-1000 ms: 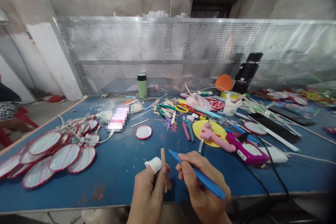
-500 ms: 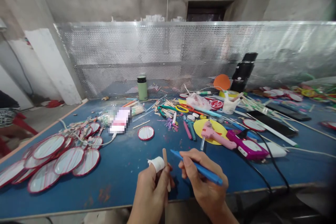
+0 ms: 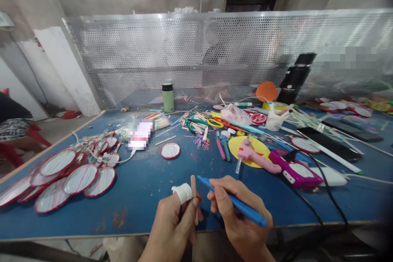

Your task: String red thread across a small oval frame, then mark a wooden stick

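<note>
Both hands at lower centre of frame, above the near edge of the blue table [image 3: 138, 200]. Left hand [image 3: 173, 223]: thumb and fingers closed in a pinch on a flat wooden stick [image 3: 193, 188], which stands nearly upright, its rounded top end clear above the grip; a white wrap [image 3: 183, 193] covers one finger. Right hand [image 3: 238, 215]: closed in a writing grip around a blue pen-like tool [image 3: 247, 208], narrow end pointing to the upper left, just beside the top of the stick, with a slight gap seen between them. Round red-rimmed discs [image 3: 80, 178] overlap in a pile at left of frame; a single red-rimmed disc [image 3: 170, 151] lies flat near the centre, well apart from the pile. Right of centre, a pink glue gun [image 3: 259, 159] lies partly over a yellow disc [image 3: 235, 147], its rear end beside a purple device [image 3: 294, 170]. Beyond the hands, mid-frame: loose wooden sticks [image 3: 202, 118] and yellow-handled scissors [image 3: 215, 123]. Green bottle [image 3: 168, 99] upright at centre, further back; black bottle [image 3: 296, 78] tilted at upper right, near the perforated metal panel [image 3: 147, 45].
</note>
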`<state>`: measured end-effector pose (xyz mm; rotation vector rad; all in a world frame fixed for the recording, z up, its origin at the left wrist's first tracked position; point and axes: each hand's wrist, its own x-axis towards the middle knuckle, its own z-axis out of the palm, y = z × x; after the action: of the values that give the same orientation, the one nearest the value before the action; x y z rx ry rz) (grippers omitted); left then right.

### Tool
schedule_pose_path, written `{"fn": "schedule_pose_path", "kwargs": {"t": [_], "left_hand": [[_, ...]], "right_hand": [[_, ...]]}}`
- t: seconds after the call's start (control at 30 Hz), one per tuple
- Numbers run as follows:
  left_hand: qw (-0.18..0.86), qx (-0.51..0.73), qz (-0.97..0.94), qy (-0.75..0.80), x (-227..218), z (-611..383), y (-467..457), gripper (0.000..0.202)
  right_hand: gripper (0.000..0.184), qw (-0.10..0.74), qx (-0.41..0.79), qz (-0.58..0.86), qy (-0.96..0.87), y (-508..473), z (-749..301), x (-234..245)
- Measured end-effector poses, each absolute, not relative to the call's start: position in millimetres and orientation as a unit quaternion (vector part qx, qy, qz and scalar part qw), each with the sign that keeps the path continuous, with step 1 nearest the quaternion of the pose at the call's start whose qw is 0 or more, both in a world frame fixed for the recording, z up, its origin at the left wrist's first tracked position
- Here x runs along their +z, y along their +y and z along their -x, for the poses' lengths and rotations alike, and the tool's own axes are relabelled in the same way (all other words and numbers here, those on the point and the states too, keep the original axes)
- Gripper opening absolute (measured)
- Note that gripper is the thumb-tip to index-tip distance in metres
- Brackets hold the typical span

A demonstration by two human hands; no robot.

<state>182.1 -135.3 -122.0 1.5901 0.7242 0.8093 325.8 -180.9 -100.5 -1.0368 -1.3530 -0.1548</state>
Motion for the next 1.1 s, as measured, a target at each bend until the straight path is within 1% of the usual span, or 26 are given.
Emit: {"fn": "schedule_pose_path", "kwargs": {"t": [0.2, 0.73, 1.1], "left_hand": [[0.530, 0.381, -0.681, 0.333, -118.1, -186.3, -139.4, 0.032], [0.536, 0.372, -0.679, 0.337, -119.1, -188.8, -139.4, 0.031], [0.532, 0.364, -0.685, 0.338, -117.5, -188.6, -139.8, 0.036]], "right_hand": [[0.018, 0.647, -0.080, 0.459, -0.603, -181.5, -324.8, -100.2], [0.016, 0.640, -0.105, 0.466, -0.602, -179.7, -321.9, -95.1], [0.017, 0.636, -0.100, 0.463, -0.610, -179.8, -321.8, -93.5]]}}
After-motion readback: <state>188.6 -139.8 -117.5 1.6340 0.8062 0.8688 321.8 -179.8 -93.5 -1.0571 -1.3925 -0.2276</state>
